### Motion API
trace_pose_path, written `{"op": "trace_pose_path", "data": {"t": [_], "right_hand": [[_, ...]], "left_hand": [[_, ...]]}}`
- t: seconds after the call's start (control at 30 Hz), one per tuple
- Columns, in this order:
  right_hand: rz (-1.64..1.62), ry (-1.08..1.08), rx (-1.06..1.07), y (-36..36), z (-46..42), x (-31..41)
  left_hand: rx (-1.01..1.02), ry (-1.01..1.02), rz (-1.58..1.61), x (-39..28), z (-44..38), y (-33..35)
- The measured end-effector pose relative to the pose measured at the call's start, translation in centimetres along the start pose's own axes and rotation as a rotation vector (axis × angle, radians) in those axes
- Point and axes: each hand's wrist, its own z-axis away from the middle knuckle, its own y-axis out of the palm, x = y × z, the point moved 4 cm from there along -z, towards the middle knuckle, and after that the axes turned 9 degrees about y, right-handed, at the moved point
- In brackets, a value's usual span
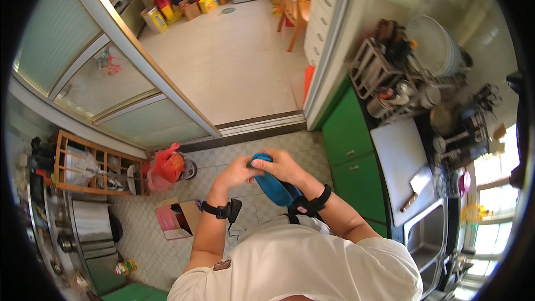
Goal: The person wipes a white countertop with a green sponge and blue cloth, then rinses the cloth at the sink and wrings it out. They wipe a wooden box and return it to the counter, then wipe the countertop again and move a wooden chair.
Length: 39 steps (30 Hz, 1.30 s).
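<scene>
In the head view both hands meet in front of my chest at a blue, soft-looking item [272,190], perhaps folded cloth. My right hand [282,167] grips its upper end, thumb lying across the near side. The fingers of my left hand [239,172] close on the same end from the left, and some fingertips are hidden behind it. The lower end of the item hangs toward my waist, beside a darker blue part. Black straps with small devices sit on both forearms.
At right, a cleaver [417,188] lies on a white cutting board [397,146] beside a steel sink [426,234]. Left on the floor are an open cardboard box [173,219], a red plastic bag [167,165] and a wooden rack [100,163]. A sliding-door threshold [263,128] lies ahead.
</scene>
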Motion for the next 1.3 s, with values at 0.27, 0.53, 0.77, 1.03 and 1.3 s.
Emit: {"op": "trace_pose_path", "data": {"t": [0.27,0.53,0.77,1.03,1.3], "right_hand": [[-0.587,0.288,0.544,-5.5,-14.2,-0.2],[-0.170,0.062,0.510,-9.4,-27.4,5.3],[-0.621,0.161,0.066,-18.1,-40.2,6.4],[0.606,-0.037,0.180,-20.5,-58.2,11.6],[-0.825,0.624,0.164,-21.1,-70.8,23.6]], "left_hand": [[-0.595,0.332,0.068,-1.8,-11.4,-9.4],[-0.590,0.078,0.343,0.3,-20.8,-14.3],[-0.852,0.159,0.155,0.8,-28.6,-26.8],[-0.772,0.181,-0.809,-3.0,-41.2,-42.2],[-0.761,0.489,0.251,-11.1,-51.4,-53.5]]}}
